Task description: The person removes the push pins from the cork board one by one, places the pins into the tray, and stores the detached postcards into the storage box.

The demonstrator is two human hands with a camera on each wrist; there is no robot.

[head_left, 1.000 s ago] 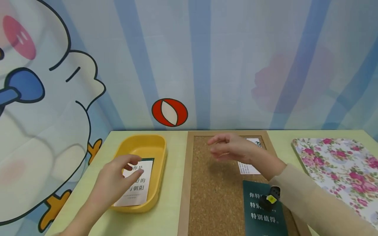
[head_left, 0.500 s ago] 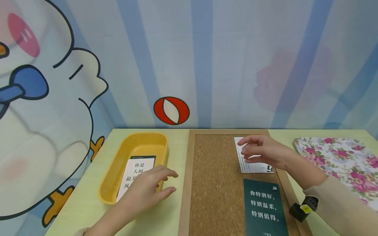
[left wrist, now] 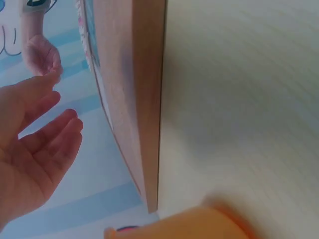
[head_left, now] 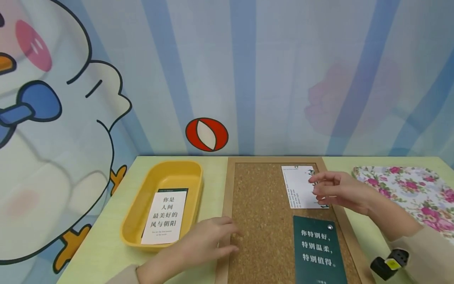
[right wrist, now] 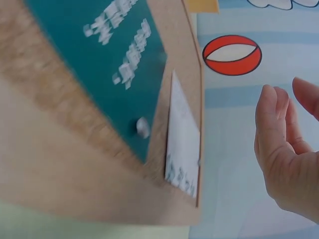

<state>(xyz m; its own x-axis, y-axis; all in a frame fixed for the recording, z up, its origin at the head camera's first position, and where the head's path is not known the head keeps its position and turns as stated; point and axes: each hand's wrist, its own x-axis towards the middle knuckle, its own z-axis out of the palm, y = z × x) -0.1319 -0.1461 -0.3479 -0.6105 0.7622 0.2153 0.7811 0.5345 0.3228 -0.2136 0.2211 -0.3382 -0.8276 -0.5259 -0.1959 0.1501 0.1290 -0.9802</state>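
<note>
My left hand (head_left: 203,242) hovers over the left frame edge of a corkboard (head_left: 262,221), fingers relaxed and holding nothing. Above the board's upper right my right hand (head_left: 345,193) hangs loosely curled, also holding nothing, and covers part of a white card (head_left: 298,187) with print on it. A small round pin shows at that card's top edge. Below it lies a dark green card (head_left: 317,252) with white characters, with a silvery pushpin (head_left: 330,227) at its upper right corner. In the right wrist view the pushpin (right wrist: 142,128) stands up from the green card.
A yellow tray (head_left: 133,221) stands left of the board, holding a white card (head_left: 166,217) with dark characters and a green-edged sheet beneath it. A floral board (head_left: 408,185) lies on the table (head_left: 209,185) at the right. A printed curtain backs the table.
My left hand has moved right, from over the yellow tray to the corkboard's left edge. My right hand has drawn back to the right, uncovering more of the white card.
</note>
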